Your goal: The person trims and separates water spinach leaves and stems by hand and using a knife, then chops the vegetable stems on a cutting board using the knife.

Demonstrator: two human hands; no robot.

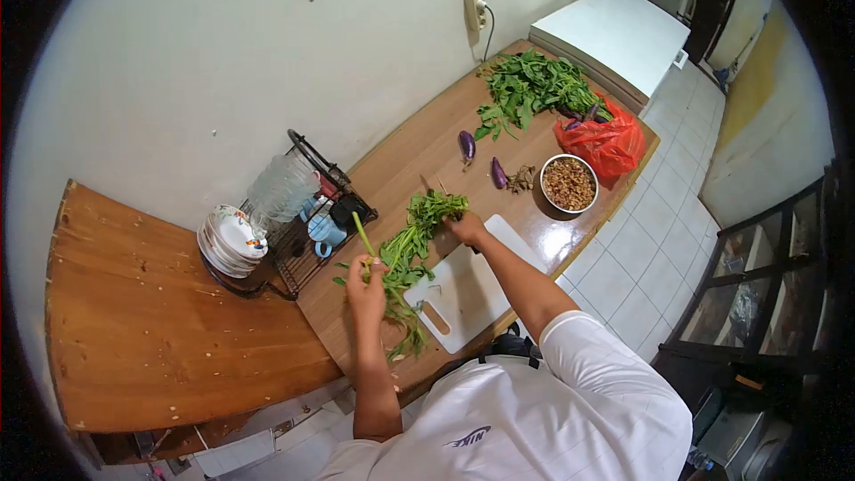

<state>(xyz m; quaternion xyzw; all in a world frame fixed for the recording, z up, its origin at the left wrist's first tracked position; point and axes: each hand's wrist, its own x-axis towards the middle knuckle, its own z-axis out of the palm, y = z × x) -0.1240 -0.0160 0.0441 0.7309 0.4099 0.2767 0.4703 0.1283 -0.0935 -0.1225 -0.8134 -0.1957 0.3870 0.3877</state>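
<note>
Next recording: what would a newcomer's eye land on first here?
Likely the leafy greens stretched between both hands over the white cutting board: the left hand grips a stem, the right hand the leafy end. Next, the red bag beside a bowl farther along the wooden counter.

single head-worn fisheye view, steeply down over the wooden counter [419, 156], fairly near

A long wooden counter [178, 338] runs along a pale plastered wall [196, 62]. Beyond the counter's far end stands a white chest freezer [614, 36]. Beside the counter lies white tiled floor [659, 249], bordered by a dark glass-fronted cabinet [757, 285].
</note>
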